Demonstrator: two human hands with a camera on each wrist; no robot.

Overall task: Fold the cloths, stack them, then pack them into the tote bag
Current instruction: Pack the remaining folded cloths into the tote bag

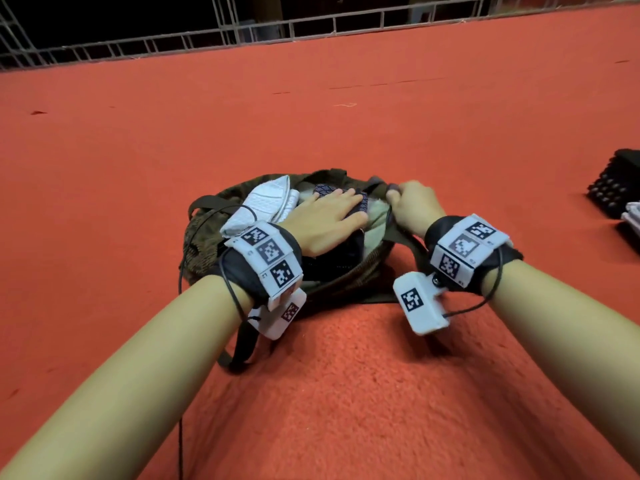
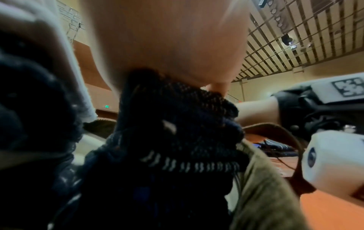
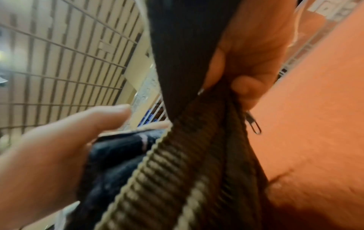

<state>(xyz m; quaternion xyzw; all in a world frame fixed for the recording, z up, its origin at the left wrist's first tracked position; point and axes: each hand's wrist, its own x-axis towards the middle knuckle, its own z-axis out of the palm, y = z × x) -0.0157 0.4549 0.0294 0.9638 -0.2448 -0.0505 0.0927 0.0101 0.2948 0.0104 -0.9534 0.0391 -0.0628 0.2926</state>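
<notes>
In the tote bag point(image 1: 207, 216), flat left hand point(image 1: 322, 220) presses dark cloth point(image 1: 362, 202) (right hand point(image 1: 412, 207) grips rim).

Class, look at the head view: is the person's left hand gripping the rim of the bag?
No, the left hand lies flat on the dark cloth inside the bag.

Black wristbands point(image 1: 446, 233), seemingly square-coded tags point(image 1: 272, 252)

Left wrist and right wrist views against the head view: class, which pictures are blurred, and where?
Head view: mostly sharp, straight railing bowed by the wide lens. Left wrist view: the left hand is a close blur over the dark cloth. Right wrist view: soft throughout, the tote bag rim smeared.
</notes>
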